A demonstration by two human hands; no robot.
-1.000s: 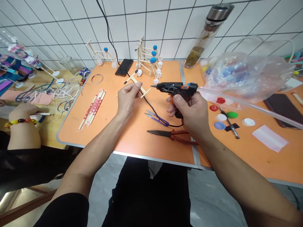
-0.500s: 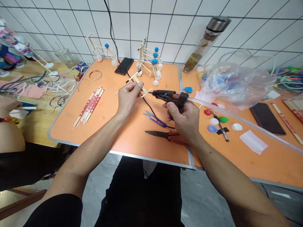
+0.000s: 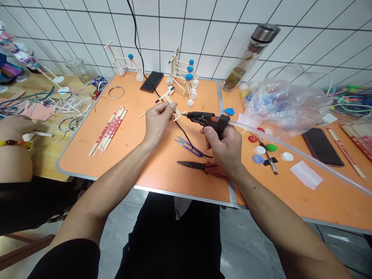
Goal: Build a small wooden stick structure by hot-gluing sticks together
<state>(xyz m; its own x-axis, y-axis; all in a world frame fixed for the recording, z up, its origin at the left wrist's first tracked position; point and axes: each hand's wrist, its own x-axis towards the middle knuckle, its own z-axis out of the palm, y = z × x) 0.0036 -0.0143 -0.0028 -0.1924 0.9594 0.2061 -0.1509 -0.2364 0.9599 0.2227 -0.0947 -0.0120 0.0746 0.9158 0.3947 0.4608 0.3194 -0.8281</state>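
Note:
Pinched in the fingers of my left hand (image 3: 158, 120) is a small wooden stick frame (image 3: 165, 95), with a black-tipped crosspiece at its far end and a thin crosspiece at its near end. My right hand (image 3: 225, 145) is wrapped round a black hot glue gun (image 3: 206, 118). Its nozzle points left, at or very close to the near crosspiece; whether they touch I cannot tell. A long clear glue stick (image 3: 270, 137) trails from the gun's back. Below the hands lie purple-handled thread snips (image 3: 190, 147) and red-handled pliers (image 3: 200, 166), partly behind my right hand.
Stick models with blue balls and white wheels (image 3: 186, 75) stand at the back, near a phone (image 3: 151, 81). Wrapped chopsticks (image 3: 109, 131) lie left. A glass bottle (image 3: 244, 62), plastic bag (image 3: 285, 104) and bottle caps (image 3: 258, 159) are right. Another person's hand (image 3: 17, 128) is far left.
My hands hold nearly the same pose, the glue gun still at the stick frame. The view has shifted slightly. At far left, the other person's hand has come further into view.

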